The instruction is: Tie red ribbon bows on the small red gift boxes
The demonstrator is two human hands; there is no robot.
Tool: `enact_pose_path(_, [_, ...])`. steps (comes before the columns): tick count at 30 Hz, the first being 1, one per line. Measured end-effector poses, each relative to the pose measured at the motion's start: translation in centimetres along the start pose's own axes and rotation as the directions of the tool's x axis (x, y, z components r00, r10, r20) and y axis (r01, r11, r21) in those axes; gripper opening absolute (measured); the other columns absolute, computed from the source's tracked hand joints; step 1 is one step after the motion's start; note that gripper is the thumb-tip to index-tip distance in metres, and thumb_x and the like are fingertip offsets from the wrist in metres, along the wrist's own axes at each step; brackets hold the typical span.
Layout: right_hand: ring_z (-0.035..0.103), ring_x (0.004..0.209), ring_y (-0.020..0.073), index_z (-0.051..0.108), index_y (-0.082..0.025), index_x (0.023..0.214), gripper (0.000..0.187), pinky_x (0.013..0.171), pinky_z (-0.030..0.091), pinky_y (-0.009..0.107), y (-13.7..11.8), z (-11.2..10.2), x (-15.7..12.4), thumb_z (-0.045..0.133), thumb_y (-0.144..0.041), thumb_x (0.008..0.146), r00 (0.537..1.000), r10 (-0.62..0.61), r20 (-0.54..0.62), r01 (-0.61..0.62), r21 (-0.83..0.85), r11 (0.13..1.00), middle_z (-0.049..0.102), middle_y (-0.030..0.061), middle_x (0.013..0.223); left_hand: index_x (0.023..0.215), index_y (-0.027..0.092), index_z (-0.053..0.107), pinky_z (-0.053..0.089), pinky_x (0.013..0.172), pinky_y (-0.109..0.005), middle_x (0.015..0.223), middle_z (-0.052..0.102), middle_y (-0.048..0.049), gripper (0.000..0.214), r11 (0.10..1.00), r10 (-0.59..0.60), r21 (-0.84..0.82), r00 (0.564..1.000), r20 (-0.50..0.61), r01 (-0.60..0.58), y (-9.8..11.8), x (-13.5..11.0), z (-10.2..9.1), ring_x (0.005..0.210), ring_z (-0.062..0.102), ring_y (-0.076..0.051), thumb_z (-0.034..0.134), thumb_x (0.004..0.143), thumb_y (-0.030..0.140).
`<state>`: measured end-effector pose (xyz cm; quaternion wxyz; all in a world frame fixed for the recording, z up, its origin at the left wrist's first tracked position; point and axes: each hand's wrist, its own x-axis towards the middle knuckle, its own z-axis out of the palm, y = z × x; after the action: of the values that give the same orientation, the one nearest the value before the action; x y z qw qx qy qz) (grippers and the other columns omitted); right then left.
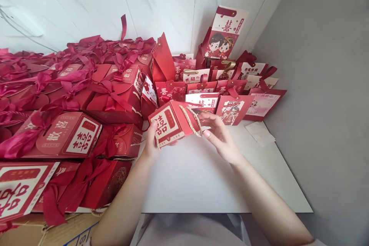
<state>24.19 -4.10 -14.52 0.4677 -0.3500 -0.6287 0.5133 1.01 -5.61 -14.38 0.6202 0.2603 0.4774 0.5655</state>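
Bare forearms are spanning the worktop; toward twelve o'clock, the left hand is gripping a red box; the right hand is hovering, fingers half-open beside its rope handle, contact unclear; a snagging rope could be jerking the box into bags standing toward one o'clock.

Your left hand and right hand are bare, with slim fingers tapering to rounded tips. Both your forearms are bare too, smooth in outline, widening toward the elbow. A narrow sleeve edge just enters at lower right; cut unclear. Across your torso: plain, pale greyish-pink cloth, softly blurred, weave unreadable.
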Motion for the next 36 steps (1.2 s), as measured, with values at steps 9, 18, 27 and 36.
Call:
enact_pose_path(9, [0.045,0.140,0.0285,0.024,-0.042,0.159,0.075,0.103,0.055,0.049,0.8,1.9,-0.6,0.064,-0.039,0.095,0.989,-0.061,0.135,0.098,-0.281,0.955,0.031,0.0058,0.165,0.133,0.020,0.059,0.061,0.050,-0.035,0.095,0.078,-0.0101,0.064,0.966,-0.257,-0.006,0.966,0.013,0.257,0.9,-0.1,0.5,0.065,0.073,-0.024,0.033,0.096,0.065])
enact_pose_path(18, [0.066,0.104,0.0241,0.017,-0.041,0.161,0.080,0.080,0.063,0.043,1.3,2.3,-0.7,0.062,-0.037,0.095,0.996,-0.041,0.076,0.062,-0.294,0.954,0.050,0.0111,0.147,0.129,0.010,0.060,0.061,0.049,-0.030,0.076,0.075,-0.0117,0.072,0.909,-0.375,-0.155,0.921,0.103,0.387,1.0,0.7,0.1,0.064,0.075,-0.026,0.038,0.092,0.067])
enact_pose_path(27, [0.056,0.068,0.0183,0.021,-0.037,0.160,0.064,0.071,0.055,0.035,0.9,2.4,-1.1,0.048,-0.034,0.103,0.923,-0.175,0.342,0.347,-0.550,0.760,0.062,0.0007,0.083,0.127,0.008,0.061,0.061,0.048,-0.030,0.078,0.075,-0.0120,0.064,0.892,-0.384,-0.241,0.922,0.047,0.383,1.0,0.5,1.0,0.058,0.072,-0.022,0.034,0.098,0.058])
enact_pose_path(36, [0.064,0.078,0.0206,0.021,-0.035,0.161,0.061,0.072,0.054,0.034,1.5,3.0,-1.1,0.045,-0.036,0.105,0.876,-0.088,0.475,0.412,-0.640,0.648,0.069,0.0042,0.096,0.102,0.010,0.068,0.063,0.051,-0.031,0.077,0.073,-0.0116,0.063,0.900,-0.383,-0.206,0.923,0.048,0.384,0.8,0.6,0.6,0.061,0.071,-0.021,0.031,0.098,0.060])
